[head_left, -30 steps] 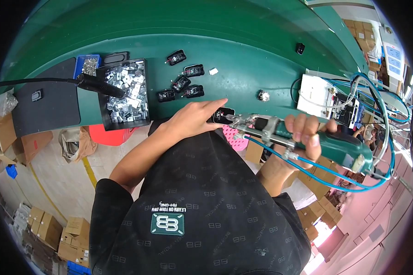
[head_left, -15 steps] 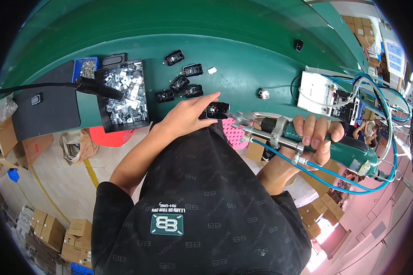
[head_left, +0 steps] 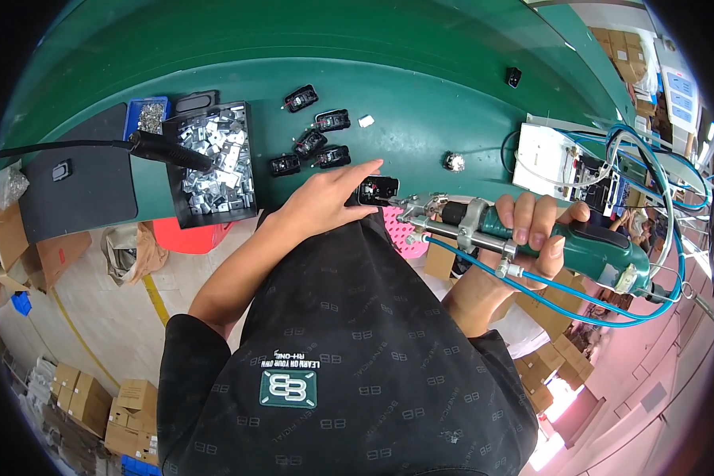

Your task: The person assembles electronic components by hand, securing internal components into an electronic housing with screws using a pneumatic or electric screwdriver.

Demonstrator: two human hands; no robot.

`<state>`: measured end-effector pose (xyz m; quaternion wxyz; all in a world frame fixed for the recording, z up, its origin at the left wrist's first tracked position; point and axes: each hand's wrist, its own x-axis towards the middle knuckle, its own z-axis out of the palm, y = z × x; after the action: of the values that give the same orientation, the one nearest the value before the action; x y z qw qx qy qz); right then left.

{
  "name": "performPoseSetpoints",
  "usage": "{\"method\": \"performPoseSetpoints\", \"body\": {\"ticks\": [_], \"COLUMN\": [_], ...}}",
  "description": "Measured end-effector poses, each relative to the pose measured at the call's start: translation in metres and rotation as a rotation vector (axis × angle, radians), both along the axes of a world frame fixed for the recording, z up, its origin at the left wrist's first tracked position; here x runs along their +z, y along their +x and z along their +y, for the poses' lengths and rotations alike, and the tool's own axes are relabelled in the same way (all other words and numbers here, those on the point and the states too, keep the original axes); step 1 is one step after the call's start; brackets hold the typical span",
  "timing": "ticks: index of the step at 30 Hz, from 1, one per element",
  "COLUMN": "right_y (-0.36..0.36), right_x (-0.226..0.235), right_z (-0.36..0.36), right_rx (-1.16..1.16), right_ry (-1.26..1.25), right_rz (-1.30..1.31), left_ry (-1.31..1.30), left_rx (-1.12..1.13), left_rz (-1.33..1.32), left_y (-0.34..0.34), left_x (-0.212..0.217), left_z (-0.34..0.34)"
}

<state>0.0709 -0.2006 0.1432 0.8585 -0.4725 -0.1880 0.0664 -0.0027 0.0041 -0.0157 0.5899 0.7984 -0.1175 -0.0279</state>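
Note:
My left hand presses down on a small black plastic part at the near edge of the green table, fingers flat over it. My right hand grips a green pneumatic screwdriver held sideways. Its metal nose points left and touches the part. Blue air hoses trail from the tool to the right. Several more black parts lie on the table just beyond my left hand.
A black tray of small metal clips stands at the left, with a blue bin of screws behind it and a black cabled tool across it. A white control box with wires sits at the right. Cardboard boxes lie on the floor.
My right hand has brought the screwdriver leftward until its nose meets the part. My left hand has slid slightly along the table edge, staying on the part.

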Motion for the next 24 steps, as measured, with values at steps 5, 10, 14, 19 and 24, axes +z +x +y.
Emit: {"method": "performPoseSetpoints", "body": {"ticks": [5, 10, 14, 19, 24], "right_y": [-0.001, -0.001, -0.002, -0.001, -0.003], "right_x": [-0.003, -0.005, -0.011, -0.013, -0.011], "right_z": [0.002, 0.003, 0.002, 0.002, 0.005], "right_rx": [0.022, 0.048, -0.002, 0.002, -0.017], "right_ry": [-0.011, -0.019, 0.083, 0.096, 0.076], "right_rz": [0.002, -0.007, 0.003, 0.009, 0.031], "left_ry": [-0.006, -0.005, 0.003, -0.009, -0.002], "left_rx": [0.011, 0.011, 0.001, -0.002, -0.008], "left_rz": [-0.051, -0.083, -0.066, -0.067, -0.076], "left_y": [0.001, 0.002, 0.002, 0.002, 0.002], "left_x": [0.003, 0.004, 0.009, 0.011, 0.011], "left_z": [-0.004, -0.005, -0.005, -0.004, -0.004]}}
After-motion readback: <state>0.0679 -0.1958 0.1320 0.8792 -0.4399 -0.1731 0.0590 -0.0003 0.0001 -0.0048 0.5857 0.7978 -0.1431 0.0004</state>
